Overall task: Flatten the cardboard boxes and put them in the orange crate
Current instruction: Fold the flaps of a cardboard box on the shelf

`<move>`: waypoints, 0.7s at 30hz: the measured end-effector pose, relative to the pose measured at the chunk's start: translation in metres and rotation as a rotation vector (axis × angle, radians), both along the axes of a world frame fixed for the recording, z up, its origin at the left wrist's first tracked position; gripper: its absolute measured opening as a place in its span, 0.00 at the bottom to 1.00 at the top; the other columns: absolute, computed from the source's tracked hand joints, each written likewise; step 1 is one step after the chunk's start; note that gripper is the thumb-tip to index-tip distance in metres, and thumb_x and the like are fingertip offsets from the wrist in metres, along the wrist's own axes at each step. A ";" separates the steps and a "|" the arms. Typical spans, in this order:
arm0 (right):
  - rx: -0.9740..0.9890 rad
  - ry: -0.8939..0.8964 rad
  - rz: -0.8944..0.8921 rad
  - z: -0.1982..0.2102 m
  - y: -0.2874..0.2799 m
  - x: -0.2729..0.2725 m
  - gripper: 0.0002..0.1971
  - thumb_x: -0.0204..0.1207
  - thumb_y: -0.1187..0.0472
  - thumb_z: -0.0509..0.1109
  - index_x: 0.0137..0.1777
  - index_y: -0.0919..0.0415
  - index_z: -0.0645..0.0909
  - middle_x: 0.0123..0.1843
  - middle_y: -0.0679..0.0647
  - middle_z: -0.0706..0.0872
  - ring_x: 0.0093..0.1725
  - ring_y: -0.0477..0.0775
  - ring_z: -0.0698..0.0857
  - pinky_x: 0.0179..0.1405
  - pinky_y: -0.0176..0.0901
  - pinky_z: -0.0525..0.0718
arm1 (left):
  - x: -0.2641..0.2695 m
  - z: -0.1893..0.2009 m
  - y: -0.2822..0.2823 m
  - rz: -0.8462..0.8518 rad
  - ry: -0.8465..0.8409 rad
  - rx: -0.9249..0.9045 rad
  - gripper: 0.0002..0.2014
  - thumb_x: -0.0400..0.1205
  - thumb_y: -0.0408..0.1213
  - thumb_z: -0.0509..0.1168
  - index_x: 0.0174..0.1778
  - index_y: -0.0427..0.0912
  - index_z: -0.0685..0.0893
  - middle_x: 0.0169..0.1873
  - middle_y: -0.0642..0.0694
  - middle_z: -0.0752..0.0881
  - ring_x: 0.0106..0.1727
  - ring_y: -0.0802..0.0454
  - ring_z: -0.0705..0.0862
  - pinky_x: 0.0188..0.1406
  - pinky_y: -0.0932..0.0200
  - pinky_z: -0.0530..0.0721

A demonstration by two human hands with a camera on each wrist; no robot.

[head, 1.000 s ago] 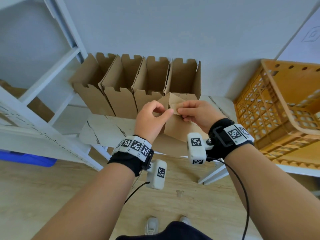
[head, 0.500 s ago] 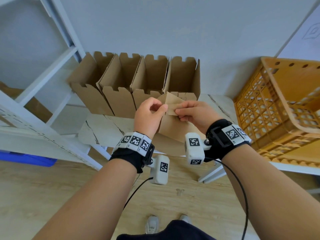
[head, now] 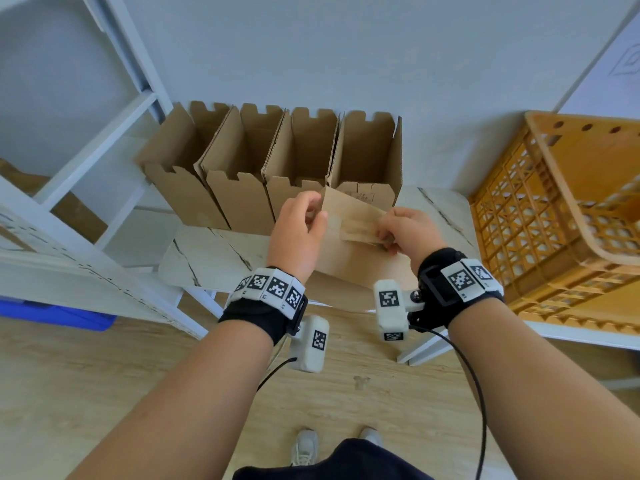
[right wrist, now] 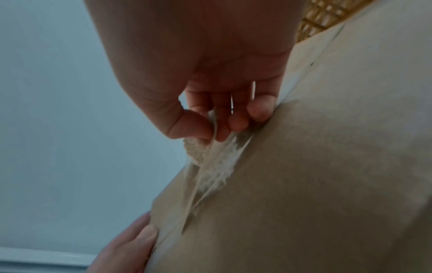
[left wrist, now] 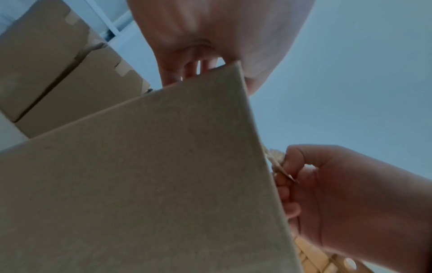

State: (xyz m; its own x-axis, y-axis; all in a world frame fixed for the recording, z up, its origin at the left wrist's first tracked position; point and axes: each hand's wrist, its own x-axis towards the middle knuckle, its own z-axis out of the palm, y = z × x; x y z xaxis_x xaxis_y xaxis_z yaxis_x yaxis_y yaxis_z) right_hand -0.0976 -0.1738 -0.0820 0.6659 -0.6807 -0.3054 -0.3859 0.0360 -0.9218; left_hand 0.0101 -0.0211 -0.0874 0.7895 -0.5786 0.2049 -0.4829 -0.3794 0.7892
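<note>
Right hand (head: 403, 230) now farther right, peeling tape (right wrist: 215, 166) off box (head: 360, 261), left hand (head: 298, 233) gripping

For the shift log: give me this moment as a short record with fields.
held item: cardboard box, over the small table
left hand: grips the box's top left corner
right hand: pinches a strip of clear tape peeling off the box
waiting boxes: four open boxes in a row by the wall
orange crate: right of the table, on its side
</note>
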 end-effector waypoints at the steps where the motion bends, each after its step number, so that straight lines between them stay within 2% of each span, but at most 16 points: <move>1: -0.022 0.027 0.016 -0.001 0.000 -0.002 0.11 0.66 0.65 0.67 0.24 0.54 0.77 0.33 0.57 0.82 0.33 0.55 0.78 0.33 0.43 0.77 | -0.002 -0.001 -0.001 -0.020 0.002 0.047 0.17 0.86 0.42 0.56 0.71 0.50 0.73 0.63 0.51 0.76 0.59 0.58 0.78 0.55 0.66 0.74; 3: -0.013 0.041 0.035 -0.001 0.001 -0.004 0.09 0.71 0.64 0.67 0.31 0.55 0.81 0.35 0.57 0.83 0.34 0.54 0.80 0.33 0.42 0.79 | -0.003 -0.008 -0.004 -0.050 0.077 0.120 0.24 0.86 0.47 0.54 0.79 0.51 0.64 0.71 0.49 0.72 0.69 0.54 0.74 0.63 0.61 0.71; 5: 0.006 0.024 0.067 0.002 0.001 -0.006 0.06 0.76 0.63 0.68 0.40 0.57 0.85 0.36 0.55 0.83 0.34 0.51 0.80 0.34 0.41 0.80 | -0.004 -0.016 -0.006 -0.058 0.238 0.136 0.33 0.81 0.58 0.56 0.82 0.53 0.58 0.76 0.50 0.69 0.74 0.52 0.70 0.74 0.51 0.69; 6: 0.006 0.019 0.096 0.003 0.000 -0.008 0.05 0.76 0.63 0.69 0.43 0.57 0.87 0.38 0.55 0.84 0.35 0.50 0.80 0.35 0.40 0.81 | -0.004 -0.018 -0.006 -0.056 0.303 0.131 0.37 0.77 0.63 0.56 0.82 0.54 0.57 0.77 0.52 0.69 0.75 0.52 0.70 0.75 0.45 0.69; 8: -0.025 0.023 0.183 0.003 0.001 -0.011 0.04 0.76 0.62 0.72 0.46 0.57 0.89 0.39 0.54 0.85 0.37 0.48 0.80 0.37 0.38 0.81 | -0.005 -0.018 -0.004 -0.057 0.371 0.119 0.39 0.77 0.63 0.57 0.83 0.55 0.55 0.78 0.53 0.69 0.76 0.52 0.69 0.75 0.41 0.70; 12: -0.094 0.046 0.258 0.004 0.009 -0.010 0.05 0.74 0.61 0.76 0.48 0.56 0.90 0.39 0.52 0.86 0.40 0.46 0.80 0.41 0.38 0.81 | -0.004 -0.018 0.005 -0.037 0.436 0.076 0.34 0.82 0.57 0.58 0.83 0.54 0.56 0.77 0.53 0.70 0.75 0.52 0.71 0.75 0.46 0.70; 15: -0.121 0.065 0.300 0.008 0.018 -0.003 0.03 0.74 0.58 0.76 0.45 0.55 0.89 0.37 0.48 0.86 0.39 0.46 0.82 0.41 0.36 0.80 | -0.003 -0.023 0.017 -0.028 0.519 0.034 0.27 0.85 0.52 0.57 0.81 0.53 0.62 0.70 0.55 0.76 0.67 0.54 0.77 0.67 0.53 0.74; 17: -0.196 0.128 0.326 0.006 0.027 0.004 0.04 0.75 0.57 0.75 0.45 0.56 0.89 0.39 0.47 0.87 0.39 0.44 0.83 0.41 0.35 0.80 | -0.003 -0.031 0.022 -0.020 0.530 0.078 0.24 0.86 0.51 0.55 0.79 0.55 0.65 0.68 0.53 0.79 0.64 0.51 0.80 0.63 0.52 0.78; 19: -0.268 0.170 0.294 0.001 0.032 0.011 0.06 0.75 0.57 0.75 0.46 0.60 0.88 0.42 0.50 0.88 0.42 0.47 0.84 0.44 0.38 0.83 | -0.004 -0.038 0.019 0.005 0.493 0.147 0.26 0.87 0.53 0.52 0.81 0.54 0.61 0.70 0.49 0.78 0.66 0.47 0.79 0.64 0.53 0.76; 21: -0.327 0.191 0.244 -0.003 0.035 0.015 0.06 0.74 0.59 0.75 0.45 0.61 0.88 0.42 0.51 0.88 0.43 0.48 0.84 0.45 0.39 0.83 | -0.005 -0.040 0.014 0.029 0.439 0.197 0.25 0.88 0.52 0.50 0.81 0.50 0.61 0.69 0.46 0.78 0.67 0.44 0.79 0.60 0.54 0.73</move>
